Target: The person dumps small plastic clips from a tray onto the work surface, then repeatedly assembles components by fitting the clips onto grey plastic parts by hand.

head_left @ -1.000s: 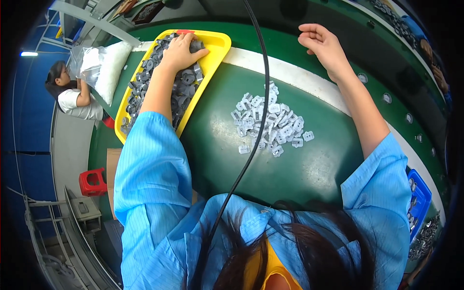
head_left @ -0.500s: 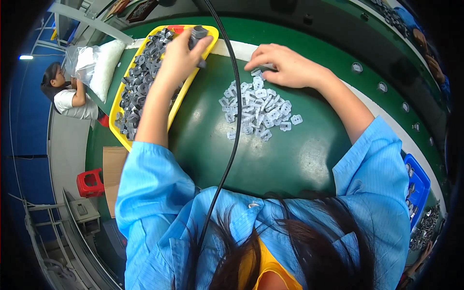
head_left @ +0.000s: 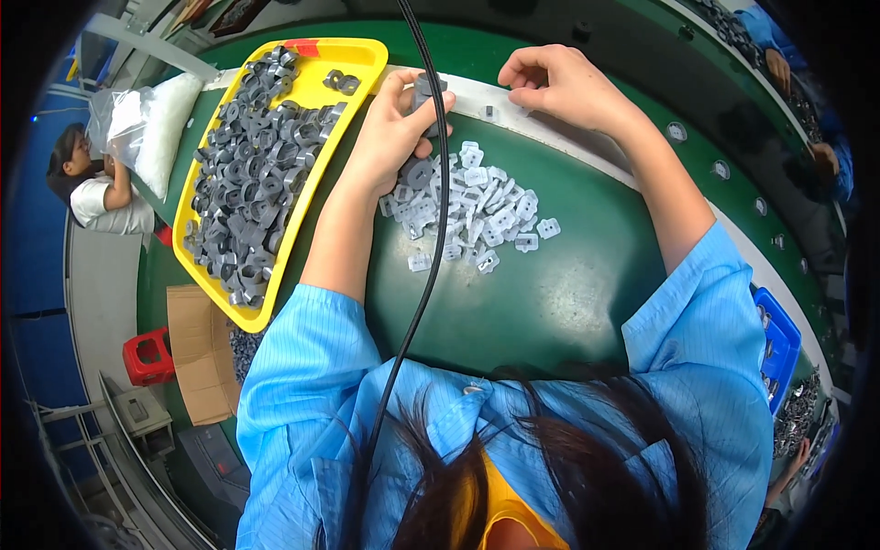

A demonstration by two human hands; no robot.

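Right of the yellow tray (head_left: 359, 59): left hand (head_left: 385, 133), grip closed on dark grey parts (head_left: 423, 90) beside pale pieces (head_left: 478, 218) heaped on desk (head_left: 559, 284). Right hand (head_left: 568, 87) half-curled near white strip (head_left: 466, 94); cannot tell whether holding anything.

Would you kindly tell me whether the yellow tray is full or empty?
Neither: the yellow tray is partly filled. Grey parts cover most of it, but bare yellow shows at its far end.

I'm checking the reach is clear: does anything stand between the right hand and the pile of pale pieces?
Nothing visible stands between the right hand and the pale pieces; the black cable crosses the view over the pile's left part.
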